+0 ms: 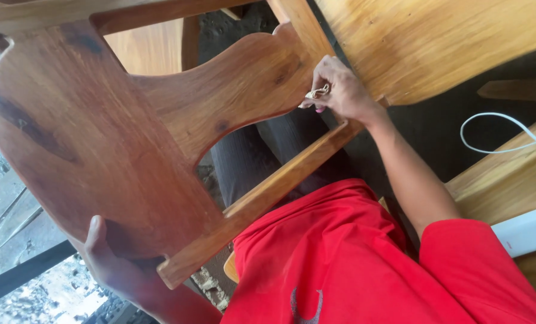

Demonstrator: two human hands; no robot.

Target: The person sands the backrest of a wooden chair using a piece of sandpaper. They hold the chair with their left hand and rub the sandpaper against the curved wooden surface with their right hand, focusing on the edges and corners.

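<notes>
Large reddish-brown wooden chair frame (112, 138) rests tipped across the person's lap; left hand (115, 264) clamps its curved lower edge, right hand (340, 90) pinches a small folded sandpaper scrap (317, 92) against the shaped back splat. Likely risk: the frame twisting or sliding off the knees under rubbing pressure, since one hand steadies it. Paler wooden panels (436, 42) crowd the right; a white cord (502, 135) loops nearby.
</notes>
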